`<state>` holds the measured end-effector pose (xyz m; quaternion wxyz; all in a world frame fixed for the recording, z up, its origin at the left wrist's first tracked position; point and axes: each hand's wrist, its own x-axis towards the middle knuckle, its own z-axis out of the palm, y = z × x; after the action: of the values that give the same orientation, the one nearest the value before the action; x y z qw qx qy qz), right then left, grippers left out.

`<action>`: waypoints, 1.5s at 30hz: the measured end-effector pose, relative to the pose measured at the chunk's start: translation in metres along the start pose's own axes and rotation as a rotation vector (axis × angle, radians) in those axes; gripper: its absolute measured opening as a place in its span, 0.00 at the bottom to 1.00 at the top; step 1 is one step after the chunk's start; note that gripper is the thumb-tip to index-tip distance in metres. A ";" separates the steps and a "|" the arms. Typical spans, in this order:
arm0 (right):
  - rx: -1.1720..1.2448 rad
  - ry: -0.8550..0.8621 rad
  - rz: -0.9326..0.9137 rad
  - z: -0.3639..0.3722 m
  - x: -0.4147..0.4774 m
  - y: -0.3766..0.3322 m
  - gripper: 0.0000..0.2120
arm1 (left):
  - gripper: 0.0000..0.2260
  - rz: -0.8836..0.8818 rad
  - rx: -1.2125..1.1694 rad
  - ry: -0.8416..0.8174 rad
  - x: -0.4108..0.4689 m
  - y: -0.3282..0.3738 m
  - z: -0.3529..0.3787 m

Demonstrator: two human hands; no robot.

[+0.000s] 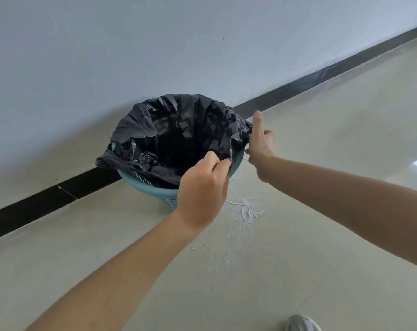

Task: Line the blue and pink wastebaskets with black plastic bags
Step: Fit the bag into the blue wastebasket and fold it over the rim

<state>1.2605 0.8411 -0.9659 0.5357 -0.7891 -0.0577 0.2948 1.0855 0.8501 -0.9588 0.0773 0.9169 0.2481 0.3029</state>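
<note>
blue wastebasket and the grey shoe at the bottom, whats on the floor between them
In the head view, a white powdery smear with scattered specks lies on the pale floor between the blue wastebasket and the shoe; otherwise bare tile.

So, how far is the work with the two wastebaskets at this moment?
Partly done: a crinkled black plastic bag already sits open inside the round blue plastic wastebasket by the wall, and its edge hangs over the left rim. In hand: the left hand pinches the near edge and the right hand grips the right edge, folding it over the rim. Left: finishing this rim, and the pink wastebasket, which is not in view.
</note>
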 end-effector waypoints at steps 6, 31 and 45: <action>-0.061 -0.041 -0.128 -0.005 -0.002 0.025 0.16 | 0.13 0.335 0.352 0.104 -0.009 0.006 0.003; -0.225 -0.084 -0.530 0.015 0.005 -0.005 0.21 | 0.32 -0.111 0.468 -0.492 -0.013 -0.053 -0.024; -0.695 -0.091 -0.529 0.025 -0.008 -0.018 0.33 | 0.18 -0.230 -0.172 -0.515 0.049 -0.070 -0.046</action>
<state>1.2449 0.8657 -0.9534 0.2925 -0.8668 -0.3769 0.1453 1.0640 0.9346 -0.9169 0.2491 0.9195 0.2959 0.0696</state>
